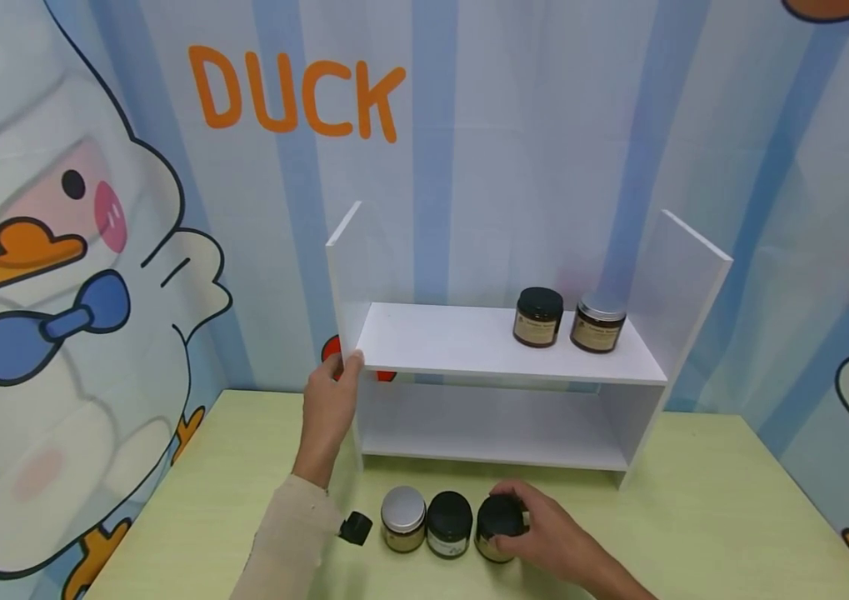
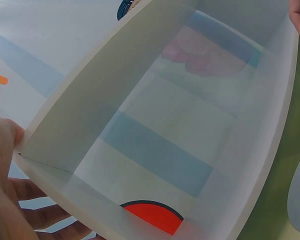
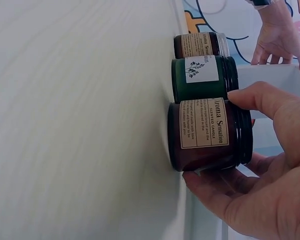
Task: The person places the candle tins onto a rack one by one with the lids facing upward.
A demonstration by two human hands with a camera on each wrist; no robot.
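My right hand (image 1: 553, 533) grips a brown scented candle jar (image 3: 204, 131) with a black lid, thumb on one side and fingers on the other. The jar is at the right end of a row on the table. Beside it stand a green candle jar (image 3: 196, 80) with a black lid and a brown candle jar (image 1: 403, 521) with a silver lid. With my left hand (image 1: 330, 408) I hold the left side panel of a white two-tier shelf (image 1: 439, 337), thumb at the front edge, fingers around the outside.
On the shelf's upper board, toward the right, are a black-lidded candle jar (image 1: 539, 318) and a silver-lidded candle jar (image 1: 599, 325). The shelf stands on a pale yellow-green table (image 1: 694, 500). Behind hangs a striped duck-print curtain (image 1: 506, 125).
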